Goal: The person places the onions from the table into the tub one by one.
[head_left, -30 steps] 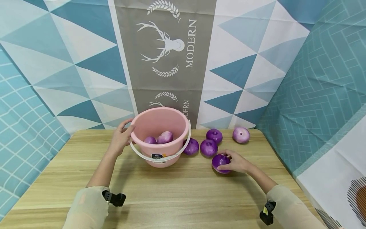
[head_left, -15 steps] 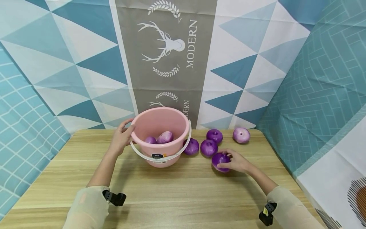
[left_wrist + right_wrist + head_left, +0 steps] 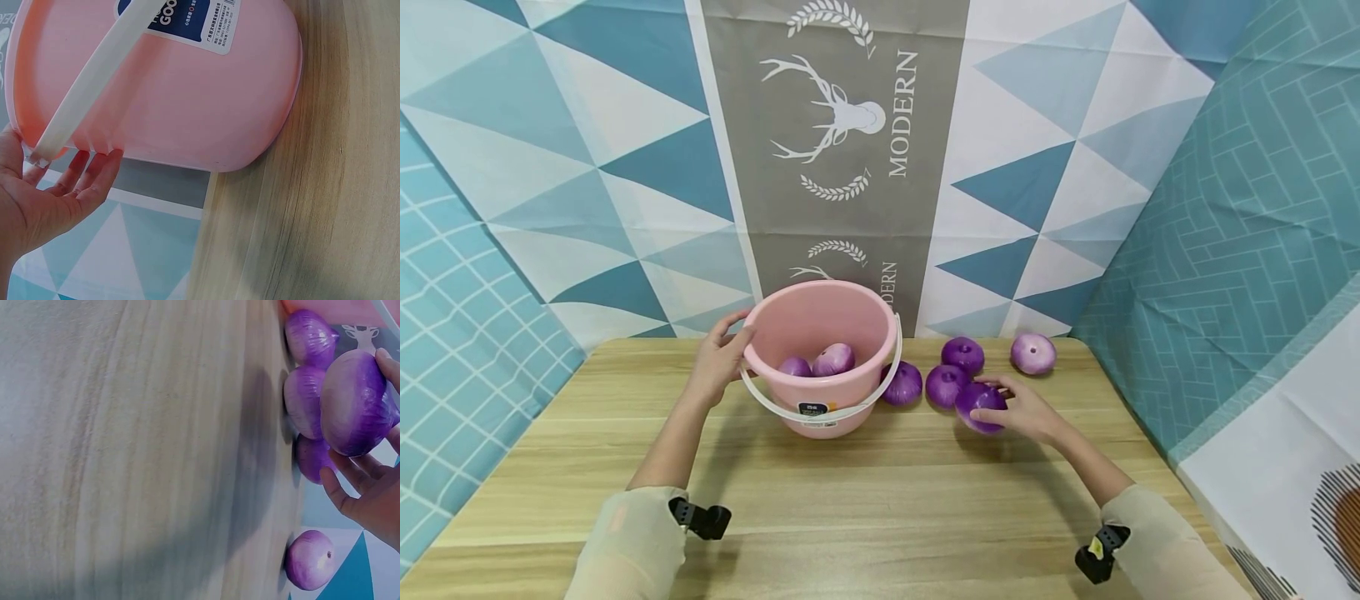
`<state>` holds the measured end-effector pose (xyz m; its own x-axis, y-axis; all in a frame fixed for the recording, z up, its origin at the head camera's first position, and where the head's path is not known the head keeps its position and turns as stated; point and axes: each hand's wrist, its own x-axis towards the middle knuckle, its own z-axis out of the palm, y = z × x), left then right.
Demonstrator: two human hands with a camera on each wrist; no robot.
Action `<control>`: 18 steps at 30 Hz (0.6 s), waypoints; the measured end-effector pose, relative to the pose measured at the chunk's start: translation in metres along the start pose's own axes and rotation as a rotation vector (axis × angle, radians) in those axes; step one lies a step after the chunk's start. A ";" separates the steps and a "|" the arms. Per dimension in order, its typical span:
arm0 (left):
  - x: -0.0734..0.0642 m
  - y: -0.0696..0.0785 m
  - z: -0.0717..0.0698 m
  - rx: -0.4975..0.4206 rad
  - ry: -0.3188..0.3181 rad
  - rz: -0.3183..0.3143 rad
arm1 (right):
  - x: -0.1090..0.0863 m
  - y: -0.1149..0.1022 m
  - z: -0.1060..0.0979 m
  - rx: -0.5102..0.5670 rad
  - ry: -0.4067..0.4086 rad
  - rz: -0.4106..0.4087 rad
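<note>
1. The left hand (image 3: 718, 362) has its grip on the left side of a pink bucket (image 3: 820, 393), at the rim, with fingertips against the outer wall beside the joint of the white handle (image 3: 94, 78).
2. The right hand (image 3: 1026, 412) has its grip round a purple onion (image 3: 979, 408), thumb on the near side and fingers on the far side.
3. This held onion is to the right of the bucket, raised just off the wooden worktop (image 3: 850, 517); in the head view it overlaps the middle onion (image 3: 944, 385), but whether the two touch I cannot tell.
4. The bucket stands towards the far edge, its handle hanging down across the near side over a dark label (image 3: 812, 409).
5. Inside lie two onions: a paler one (image 3: 833, 360) on the right and a partly hidden one (image 3: 794, 367) on the left.
6. Another onion (image 3: 902, 385) sits just beside the bucket's right side.
7. Farther back are a dark purple onion (image 3: 962, 356) and, well to the right, a pale onion (image 3: 1033, 354).
8. A patterned sheet (image 3: 917, 225) with a white deer's head rises behind the far edge.
</note>
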<state>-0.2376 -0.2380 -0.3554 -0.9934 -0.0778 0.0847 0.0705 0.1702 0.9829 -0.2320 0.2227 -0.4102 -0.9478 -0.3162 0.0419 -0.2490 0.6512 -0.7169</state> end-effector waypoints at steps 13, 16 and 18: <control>0.000 0.000 0.000 -0.010 0.005 0.004 | 0.006 -0.018 -0.007 0.048 0.043 -0.043; -0.001 0.000 0.001 -0.014 0.006 0.005 | 0.006 -0.021 -0.008 0.044 0.044 -0.052; -0.001 0.000 0.001 -0.015 0.006 0.004 | 0.007 -0.022 -0.009 0.041 0.048 -0.057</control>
<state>-0.2367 -0.2373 -0.3556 -0.9924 -0.0835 0.0901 0.0762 0.1562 0.9848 -0.2350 0.2123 -0.3882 -0.9409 -0.3181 0.1163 -0.2957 0.6039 -0.7402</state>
